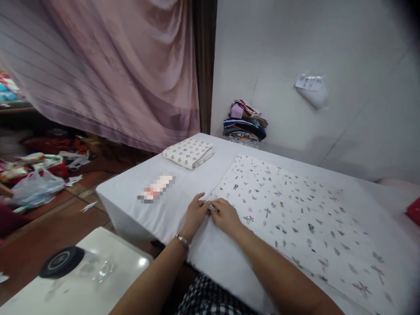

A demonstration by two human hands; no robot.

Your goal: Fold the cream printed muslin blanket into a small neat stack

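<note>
Surface: a table point(131, 192) under a white cover.
Near edge: a large printed cloth point(295, 218) spread flat, its corner by the near left edge.
Left edge: a small blurred item point(155, 189).
Far left corner: a folded patterned cloth point(188, 153).
Far edge, at the wall: a stack of folded fabrics point(244, 122).

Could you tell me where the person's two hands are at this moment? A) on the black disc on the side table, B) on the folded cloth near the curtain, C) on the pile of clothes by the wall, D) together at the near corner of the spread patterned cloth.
D: the left hand and right hand meet at the corner of the spread patterned cloth, pinching its edge.
</note>
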